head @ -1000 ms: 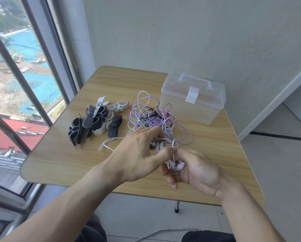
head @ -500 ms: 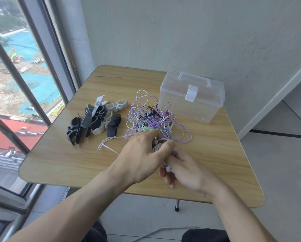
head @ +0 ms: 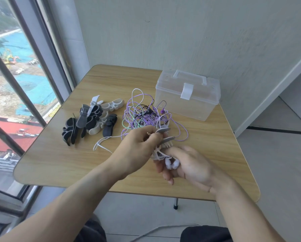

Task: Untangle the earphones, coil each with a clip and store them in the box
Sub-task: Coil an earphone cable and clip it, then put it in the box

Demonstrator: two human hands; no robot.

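Step in hand: clipping the first coil. Right hand (head: 189, 165) holds coiled white earphone (head: 161, 154), buds in its palm, over table (head: 59, 163) near edge. Left hand (head: 137, 145) pinches grey clip (head: 165, 137) w/ jaws spread at the coil. Next: seat clip, release, then open the latched box (head: 187, 95). Vs 0.5 s ago: clip now visible; purple tangle (head: 142, 116) unmoved.

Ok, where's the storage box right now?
In the head view the clear box sits lid shut at the table's far right corner, near the wall, just right of the tangled earphones.
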